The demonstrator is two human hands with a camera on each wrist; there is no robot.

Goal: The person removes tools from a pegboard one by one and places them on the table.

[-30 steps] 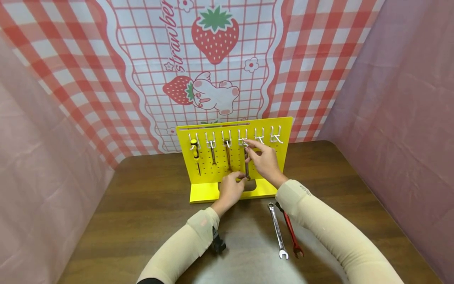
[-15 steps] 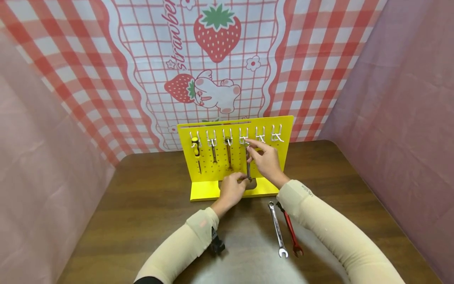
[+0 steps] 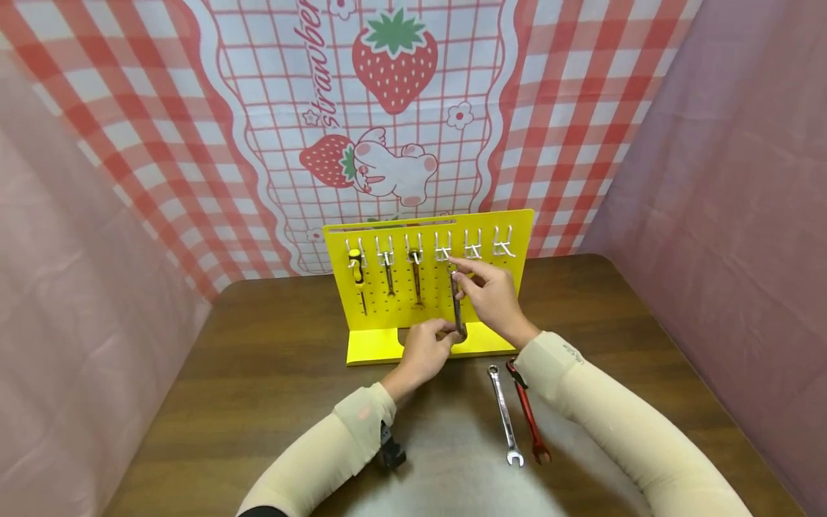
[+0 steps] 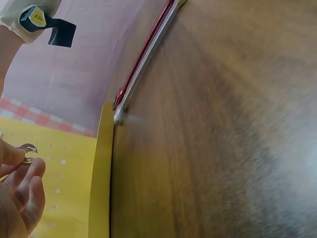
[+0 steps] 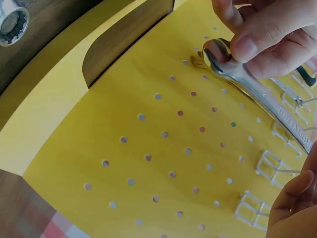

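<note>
A combination wrench (image 3: 456,305) stands nearly upright in front of the yellow pegboard (image 3: 371,347), just below and right of the fourth hook (image 3: 442,248). My left hand (image 3: 426,352) pinches its lower, open-jawed end between thumb and fingers, as the right wrist view also shows. Up near the other end, my right hand (image 3: 497,298) holds the wrench with thumb and fingertips. That upper end is partly covered by the fingers, so whether it touches the hook is unclear. In the right wrist view the wrench's silver shaft (image 5: 270,99) slants across the perforated board.
Left of the hands hang a yellow-black screwdriver (image 3: 357,266), a small wrench (image 3: 390,280) and a longer dark tool (image 3: 416,280). Bare hooks (image 3: 504,244) continue to the right. A silver wrench (image 3: 504,413) and a red wrench (image 3: 531,424) lie on the wooden table (image 3: 271,402).
Both hands have shifted slightly right with the wrench. Its lower end has swung right and down, and its upper end has come away to the right of the fourth hook.
</note>
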